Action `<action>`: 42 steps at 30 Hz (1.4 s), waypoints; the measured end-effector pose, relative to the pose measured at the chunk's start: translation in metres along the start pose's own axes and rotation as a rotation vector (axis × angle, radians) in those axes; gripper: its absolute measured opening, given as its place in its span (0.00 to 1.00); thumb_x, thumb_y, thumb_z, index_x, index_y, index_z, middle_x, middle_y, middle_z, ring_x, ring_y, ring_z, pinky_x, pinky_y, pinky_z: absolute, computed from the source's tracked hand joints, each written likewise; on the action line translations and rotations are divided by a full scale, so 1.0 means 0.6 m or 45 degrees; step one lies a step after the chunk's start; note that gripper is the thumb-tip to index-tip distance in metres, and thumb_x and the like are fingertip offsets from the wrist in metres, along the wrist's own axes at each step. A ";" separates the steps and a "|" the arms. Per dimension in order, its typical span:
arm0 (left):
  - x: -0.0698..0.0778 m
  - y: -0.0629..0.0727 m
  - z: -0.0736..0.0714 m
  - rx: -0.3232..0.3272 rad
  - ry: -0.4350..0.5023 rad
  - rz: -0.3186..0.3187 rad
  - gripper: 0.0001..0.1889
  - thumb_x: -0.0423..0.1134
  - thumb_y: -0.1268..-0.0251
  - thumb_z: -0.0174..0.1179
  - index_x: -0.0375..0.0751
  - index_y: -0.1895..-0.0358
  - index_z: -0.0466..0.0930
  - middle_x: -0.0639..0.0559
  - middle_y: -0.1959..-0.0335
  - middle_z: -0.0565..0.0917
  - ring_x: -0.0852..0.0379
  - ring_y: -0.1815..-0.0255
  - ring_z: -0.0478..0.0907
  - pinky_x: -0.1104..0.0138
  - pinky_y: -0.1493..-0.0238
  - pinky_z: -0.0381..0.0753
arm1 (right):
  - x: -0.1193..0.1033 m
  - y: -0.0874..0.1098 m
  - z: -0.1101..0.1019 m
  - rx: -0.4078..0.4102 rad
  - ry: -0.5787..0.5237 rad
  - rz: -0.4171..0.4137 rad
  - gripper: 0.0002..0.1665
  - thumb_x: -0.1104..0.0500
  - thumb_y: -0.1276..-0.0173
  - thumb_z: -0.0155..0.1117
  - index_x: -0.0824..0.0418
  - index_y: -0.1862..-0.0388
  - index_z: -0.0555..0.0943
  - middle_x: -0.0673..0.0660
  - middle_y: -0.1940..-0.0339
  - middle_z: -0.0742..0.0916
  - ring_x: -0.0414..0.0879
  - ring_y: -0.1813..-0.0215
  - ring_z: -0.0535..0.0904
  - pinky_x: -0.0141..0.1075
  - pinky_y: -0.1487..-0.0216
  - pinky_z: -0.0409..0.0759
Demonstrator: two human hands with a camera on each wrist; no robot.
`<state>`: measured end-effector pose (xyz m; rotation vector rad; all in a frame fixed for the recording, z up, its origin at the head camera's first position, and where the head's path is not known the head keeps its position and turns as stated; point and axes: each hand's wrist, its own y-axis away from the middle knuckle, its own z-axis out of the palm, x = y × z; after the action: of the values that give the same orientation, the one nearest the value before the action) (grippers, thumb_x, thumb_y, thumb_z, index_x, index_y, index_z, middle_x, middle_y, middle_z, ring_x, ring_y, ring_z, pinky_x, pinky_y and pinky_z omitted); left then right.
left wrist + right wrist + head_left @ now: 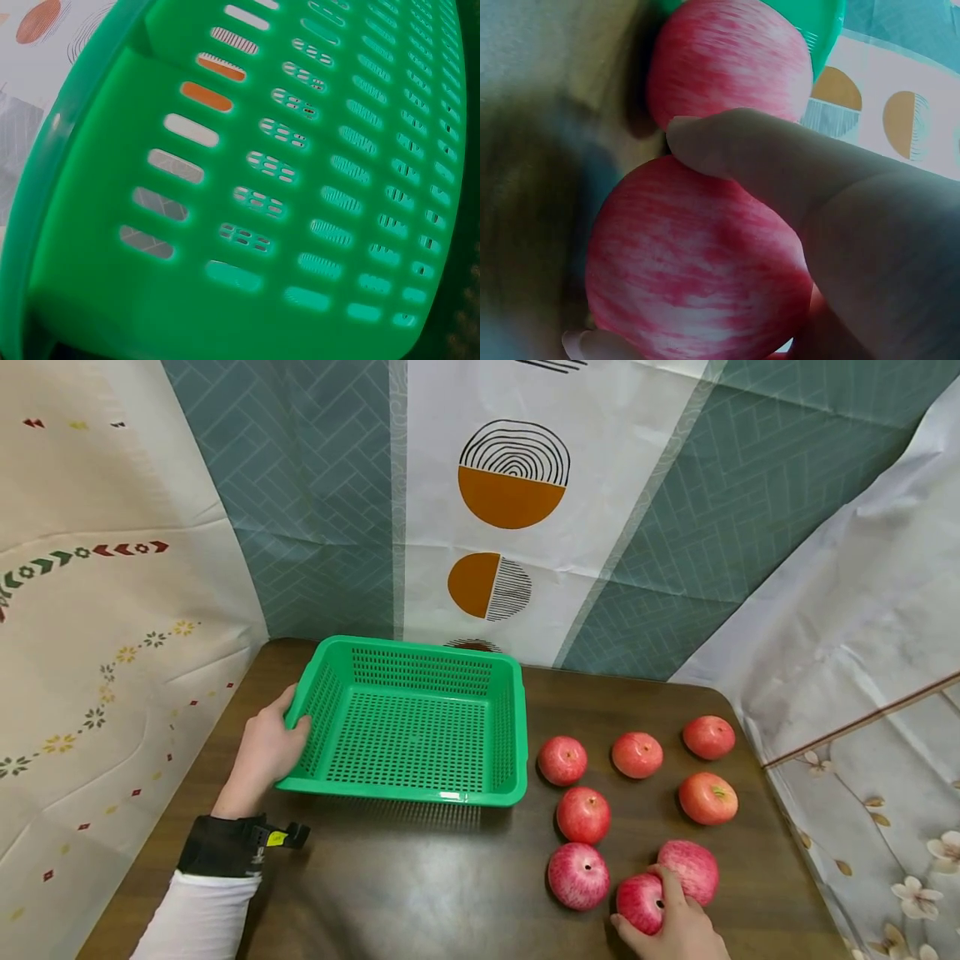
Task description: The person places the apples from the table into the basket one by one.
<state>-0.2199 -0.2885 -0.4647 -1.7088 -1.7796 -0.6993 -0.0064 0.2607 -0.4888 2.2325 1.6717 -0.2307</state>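
A green plastic basket (405,792) with slotted walls stands at the back left of the table, with nothing in it. My left hand (272,742) grips its left rim, the thumb on the inner side. The slotted wall (97,262) fills the left wrist view, where the hand itself is hidden. At the front right, my right hand (678,925) holds a streaked red apple (639,903) between thumb and fingers. In the right wrist view the thumb lies across the top of this apple (697,262). Another pinkish apple (692,870) sits right beside the hand.
A streaked apple (578,876) lies left of the held one. Behind it are a red apple (583,815) and another red apple (562,760). Several more apples sit towards the right edge of the brown table (420,885). Patterned cloth (322,510) hangs around the table.
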 end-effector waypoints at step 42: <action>0.018 0.006 0.002 -0.056 -0.043 -0.023 0.34 0.37 0.16 0.48 0.32 0.14 0.49 0.19 0.42 0.78 0.38 0.66 0.82 0.54 0.69 0.77 | -0.385 -0.268 -0.164 -0.216 0.091 -0.888 0.45 0.47 0.40 0.76 0.51 0.26 0.67 0.61 0.47 0.79 0.50 0.57 0.83 0.42 0.60 0.84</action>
<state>-0.2167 -0.2801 -0.4579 -1.7454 -1.8171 -0.7266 -0.2347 0.1290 -0.3495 1.4817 2.3545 -0.1640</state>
